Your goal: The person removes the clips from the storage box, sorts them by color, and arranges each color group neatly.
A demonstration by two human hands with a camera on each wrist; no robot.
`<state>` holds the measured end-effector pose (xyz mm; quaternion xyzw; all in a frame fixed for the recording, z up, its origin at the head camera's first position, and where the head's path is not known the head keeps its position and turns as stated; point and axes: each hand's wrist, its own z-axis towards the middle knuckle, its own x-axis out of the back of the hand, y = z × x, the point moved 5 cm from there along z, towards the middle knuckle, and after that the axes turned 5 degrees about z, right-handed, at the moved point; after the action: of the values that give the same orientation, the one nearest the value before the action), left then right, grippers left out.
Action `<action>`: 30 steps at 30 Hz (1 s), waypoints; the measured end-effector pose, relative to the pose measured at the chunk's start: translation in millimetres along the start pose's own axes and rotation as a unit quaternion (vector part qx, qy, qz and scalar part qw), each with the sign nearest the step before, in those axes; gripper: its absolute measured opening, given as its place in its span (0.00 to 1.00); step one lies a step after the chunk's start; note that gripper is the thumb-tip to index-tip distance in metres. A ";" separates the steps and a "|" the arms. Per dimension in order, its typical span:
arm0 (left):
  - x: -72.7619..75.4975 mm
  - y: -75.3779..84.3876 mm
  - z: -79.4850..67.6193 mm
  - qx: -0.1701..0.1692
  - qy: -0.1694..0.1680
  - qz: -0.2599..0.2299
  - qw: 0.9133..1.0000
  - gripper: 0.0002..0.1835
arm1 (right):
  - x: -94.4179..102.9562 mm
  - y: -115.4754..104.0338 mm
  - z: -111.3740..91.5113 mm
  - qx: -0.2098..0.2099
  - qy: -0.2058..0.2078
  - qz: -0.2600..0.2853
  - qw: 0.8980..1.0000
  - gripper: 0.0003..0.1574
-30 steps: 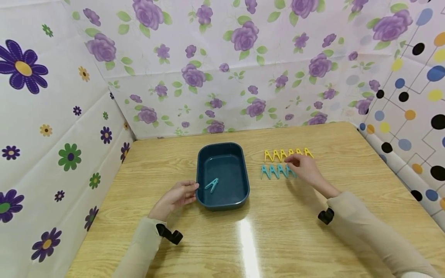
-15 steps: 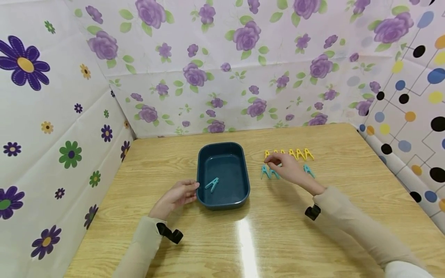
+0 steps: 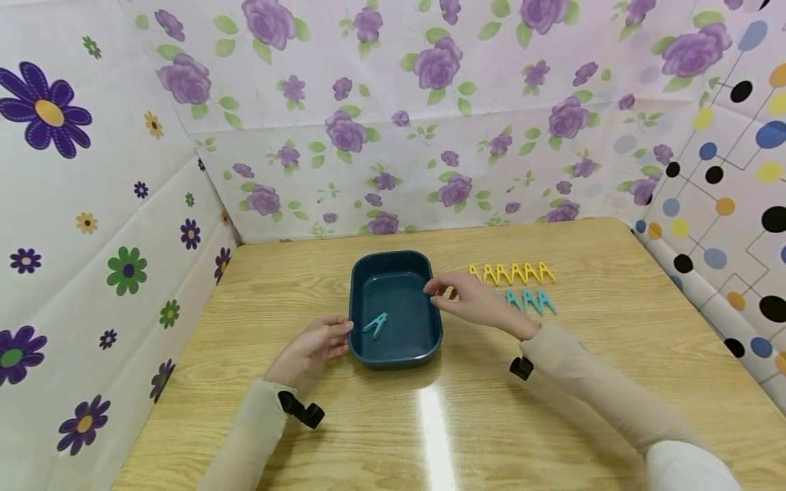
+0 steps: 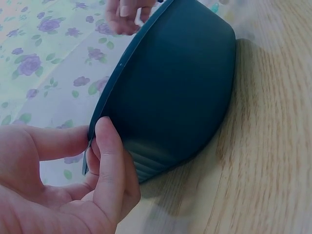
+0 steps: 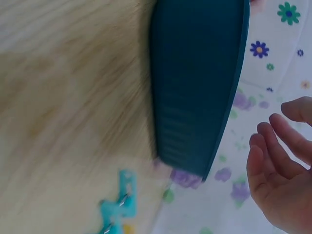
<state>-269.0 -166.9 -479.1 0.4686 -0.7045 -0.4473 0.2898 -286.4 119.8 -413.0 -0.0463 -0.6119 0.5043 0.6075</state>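
Note:
A dark teal plastic basin [image 3: 396, 354] stands on the table, with one light-blue clothespin [image 3: 376, 325] lying inside near its left wall. My left hand [image 3: 313, 349] pinches the basin's left rim between thumb and fingers, seen close up in the left wrist view. At the opposite rim hovers my right hand [image 3: 469, 300], fingers loosely bent and thumb apart. Nothing shows between those fingers [image 5: 275, 151] in the right wrist view. Behind and beside this hand lies a row of light-blue clothespins [image 3: 529, 301], its left part hidden by the hand.
Farther back, a row of several yellow clothespins [image 3: 516, 273] runs parallel to the blue one. The wooden table [image 3: 276, 279] meets a flower-printed cloth wall [image 3: 368, 136] at the back. Patterned sheets also hang at both sides.
My right hand has swept left from over the blue clothespins to the basin's right rim, uncovering the right end of their row. My left hand keeps its hold on the rim.

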 end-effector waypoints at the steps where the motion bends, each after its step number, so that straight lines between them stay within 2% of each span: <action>1: -0.1 -0.1 -0.2 0.000 0.000 -0.001 1.000 0.14 | -2.7 -4.0 3.2 0.010 -0.006 -0.005 1.000 0.11; 5: -0.1 -0.6 -0.1 -0.002 -0.003 0.001 1.000 0.12 | -13.1 -19.4 16.3 0.045 -0.044 -0.043 0.997 0.13; 8: 0.5 -1.0 0.9 -0.003 -0.003 0.005 1.000 0.09 | -20.5 -30.3 27.5 0.057 -0.103 -0.080 0.990 0.14; 14: 2.0 -1.5 2.1 -0.002 -0.003 0.007 1.000 0.07 | -34.8 -52.8 50.8 0.055 -0.248 -0.128 0.959 0.17; 19: 1.6 -1.8 1.5 -0.001 0.000 0.003 1.000 0.05 | -50.4 -63.2 69.3 0.000 -0.332 -0.159 0.930 0.21; 21: 0.9 -1.7 0.5 -0.002 -0.001 0.001 1.000 0.04 | -57.7 -65.2 75.9 -0.029 -0.351 -0.170 0.920 0.22; 23: 0.4 -1.4 -0.1 -0.003 -0.007 -0.001 1.000 0.04 | -65.6 -65.7 82.4 -0.045 -0.357 -0.180 0.915 0.22; 30: 1.0 -1.7 0.7 -0.003 -0.008 -0.012 1.000 0.03 | -95.4 -58.4 97.4 -0.075 -0.345 -0.209 0.912 0.18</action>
<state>-269.3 -167.9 -481.0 0.4727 -0.6999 -0.4566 0.2797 -306.3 -27.1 -416.1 0.2145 -0.8153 0.3027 0.4446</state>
